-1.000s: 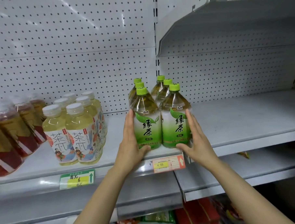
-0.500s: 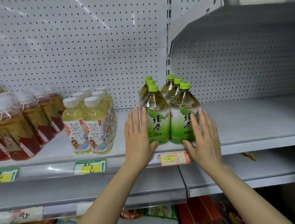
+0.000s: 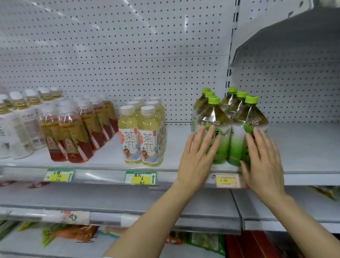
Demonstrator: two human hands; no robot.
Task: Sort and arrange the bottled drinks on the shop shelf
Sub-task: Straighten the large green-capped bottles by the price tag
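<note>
Shelf (image 3: 183, 167) runs across mid-frame, white pegboard (image 3: 110, 48) behind it. Right stretch of the shelf is bare; a second board slants across the upper right.

Stock on it, left to right:
- white-label bottles (image 3: 11, 125), far left, blurred, in rows running back
- red-label tea bottles (image 3: 73, 128), left of centre, two files leaning back
- yellow tea bottles (image 3: 143, 131), centre, white caps, two files, labels facing out
- green tea bottles (image 3: 229, 127), right of centre, green caps, two files of three, front pair at the shelf lip

Hands: both flat against the fronts of the green tea bottles. Left hand (image 3: 198, 157) fingers straight and spread over the front-left bottle; right hand (image 3: 263, 162) the same on the front-right one. Nothing wrapped or pinched, open palms only, looks like pressing or squaring up rather than lifting.

Price tags (image 3: 140, 177) along the front rail; one orange tag (image 3: 227, 181) sits just below the green group, between the wrists.

Progress, my read: each drink type already grouped and in files, so mostly done. Left: nudge the green block straight and maybe closer to the yellow group. Far-left rows too blurred to judge.

Lower shelf (image 3: 110, 218) holds packets at the bottom of frame, not part of this.
</note>
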